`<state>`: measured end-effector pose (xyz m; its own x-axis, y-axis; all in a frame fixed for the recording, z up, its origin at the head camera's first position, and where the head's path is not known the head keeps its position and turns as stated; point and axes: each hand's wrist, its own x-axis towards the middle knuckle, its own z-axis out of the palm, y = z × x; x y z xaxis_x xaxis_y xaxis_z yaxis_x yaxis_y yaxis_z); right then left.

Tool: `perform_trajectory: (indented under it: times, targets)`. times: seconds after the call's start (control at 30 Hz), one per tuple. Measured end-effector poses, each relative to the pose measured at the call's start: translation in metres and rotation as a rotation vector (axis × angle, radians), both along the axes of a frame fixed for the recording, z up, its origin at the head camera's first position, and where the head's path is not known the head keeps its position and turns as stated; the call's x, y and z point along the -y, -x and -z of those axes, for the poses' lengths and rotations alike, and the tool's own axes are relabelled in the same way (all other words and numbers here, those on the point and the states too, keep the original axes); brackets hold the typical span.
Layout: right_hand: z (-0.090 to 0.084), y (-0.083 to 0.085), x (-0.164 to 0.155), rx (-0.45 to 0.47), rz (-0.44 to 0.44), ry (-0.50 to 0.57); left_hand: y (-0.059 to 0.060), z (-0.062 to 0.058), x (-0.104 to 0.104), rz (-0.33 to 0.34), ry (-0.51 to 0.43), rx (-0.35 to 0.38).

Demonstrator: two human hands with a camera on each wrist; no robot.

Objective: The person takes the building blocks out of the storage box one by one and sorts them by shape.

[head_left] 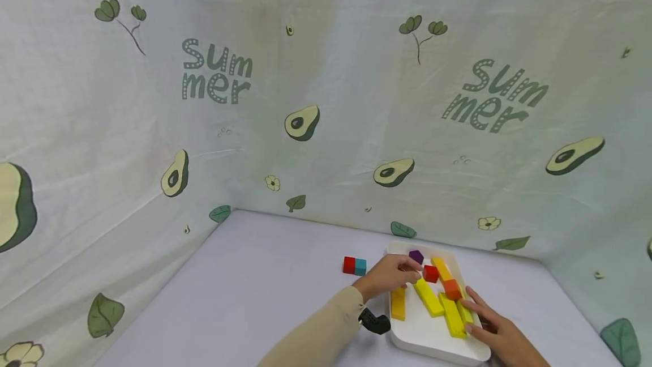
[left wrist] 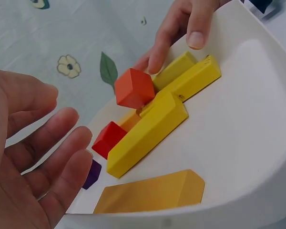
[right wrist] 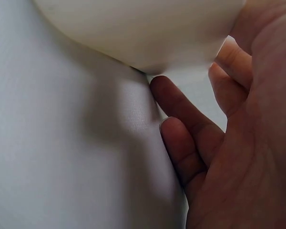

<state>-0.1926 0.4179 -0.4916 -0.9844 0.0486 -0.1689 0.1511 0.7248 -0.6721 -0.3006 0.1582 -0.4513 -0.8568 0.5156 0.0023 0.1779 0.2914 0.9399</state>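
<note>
A white tray (head_left: 425,338) holds several coloured blocks: a purple piece (head_left: 416,256), a red cube (head_left: 430,273), an orange cube (head_left: 452,289), long yellow bars (head_left: 429,298) and an orange-yellow bar (head_left: 398,303). My left hand (head_left: 407,273) hovers over the tray's left side beside the red cube (left wrist: 108,138). In the left wrist view it (left wrist: 52,157) has loosely spread fingers and holds nothing. My right hand (head_left: 484,321) grips the tray's right rim. Its fingers (left wrist: 181,33) reach over the rim by the yellow bars (left wrist: 181,81), and other fingers (right wrist: 181,119) curl beneath the tray (right wrist: 143,28).
A red cube (head_left: 348,265) and a teal cube (head_left: 360,267) sit together on the pale tabletop just left of the tray. Printed cloth walls close in the back and both sides. A black wrist device (head_left: 374,321) sits on my left forearm.
</note>
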Motion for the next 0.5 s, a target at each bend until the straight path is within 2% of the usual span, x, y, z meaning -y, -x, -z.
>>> perform_trajectory:
  times: [0.1, 0.3, 0.5]
  targets:
    - [-0.002, -0.001, -0.003, -0.002, -0.001, -0.009, -0.002, -0.001, -0.008, 0.014, 0.042, -0.025]
    - [-0.004, -0.003, -0.005, -0.009, -0.006, 0.001, -0.004, -0.001, -0.022, -0.004, 0.082, -0.015]
    - [0.000, -0.002, -0.004, -0.013, -0.001, 0.026, 0.001, 0.002, -0.028, 0.064, 0.134, -0.090]
